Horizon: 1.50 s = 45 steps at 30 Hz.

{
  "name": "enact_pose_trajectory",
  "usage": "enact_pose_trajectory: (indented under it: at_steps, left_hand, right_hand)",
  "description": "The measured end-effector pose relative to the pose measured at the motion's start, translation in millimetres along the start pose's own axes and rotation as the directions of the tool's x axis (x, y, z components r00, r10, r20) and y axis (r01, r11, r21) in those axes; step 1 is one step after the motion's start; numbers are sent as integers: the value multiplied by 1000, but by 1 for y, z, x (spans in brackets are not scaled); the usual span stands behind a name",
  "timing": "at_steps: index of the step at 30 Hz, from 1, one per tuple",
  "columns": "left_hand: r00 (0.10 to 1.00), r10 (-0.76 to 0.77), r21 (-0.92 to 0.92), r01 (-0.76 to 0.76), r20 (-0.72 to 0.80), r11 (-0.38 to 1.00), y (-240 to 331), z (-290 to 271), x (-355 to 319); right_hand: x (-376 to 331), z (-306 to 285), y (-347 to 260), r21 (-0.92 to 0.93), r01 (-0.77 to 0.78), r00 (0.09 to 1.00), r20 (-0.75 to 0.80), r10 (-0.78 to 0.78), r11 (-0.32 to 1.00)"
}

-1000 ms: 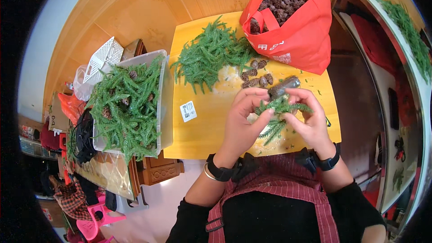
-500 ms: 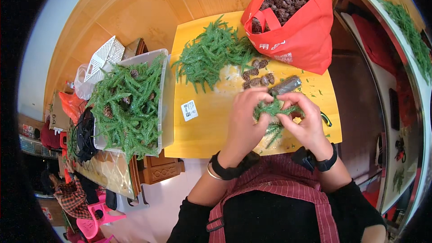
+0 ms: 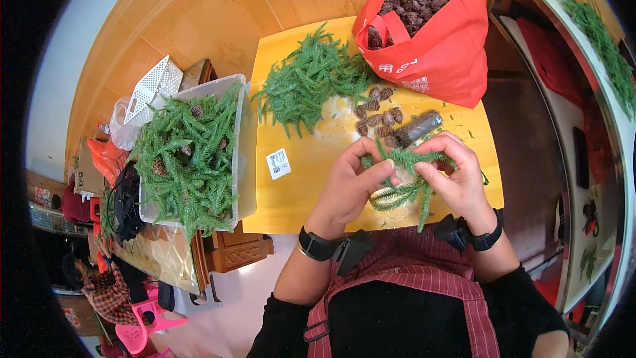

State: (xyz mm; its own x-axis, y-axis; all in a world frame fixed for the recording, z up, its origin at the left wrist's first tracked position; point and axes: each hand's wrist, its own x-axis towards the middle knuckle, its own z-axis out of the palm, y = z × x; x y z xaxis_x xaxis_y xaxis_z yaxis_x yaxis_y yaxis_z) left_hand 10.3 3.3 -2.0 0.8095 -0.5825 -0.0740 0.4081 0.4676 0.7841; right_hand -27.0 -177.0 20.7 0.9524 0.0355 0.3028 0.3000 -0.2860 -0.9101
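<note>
I see my left hand and right hand both pinched shut on a green fir sprig over the near edge of the yellow table. Pine cones lie just beyond it, a red bag sits far right, a clear bin left

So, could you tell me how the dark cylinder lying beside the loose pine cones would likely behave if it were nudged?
The dark cylinder lies on its side on the yellow table, so it would probably roll. The pine cones beside it might stop it on that side. It looks rigid, not floppy.
</note>
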Motion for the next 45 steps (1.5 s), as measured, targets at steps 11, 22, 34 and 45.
enact_pose_trajectory:
  at_steps: [11, 22, 34, 45]
  left_hand:
    - [959, 241, 333, -180, -150, 926, -4, 9, -1]
    - [923, 251, 213, -194, -291, 958, 5, 21, 2]
    - [984, 172, 265, -152, -54, 952, 7, 22, -4]
    - [992, 96, 357, -60, -83, 932, 13, 22, -6]
  right_hand:
    - [1, -2, 1, -70, 28, 999, 19, -27, 997]
    - [-3, 0, 16, 228, -128, 958, -222, 180, 965]
    - [12, -9, -3, -117, 228, 964, 168, -207, 967]
    - [19, -24, -26, 132, -232, 914, 367, 170, 964]
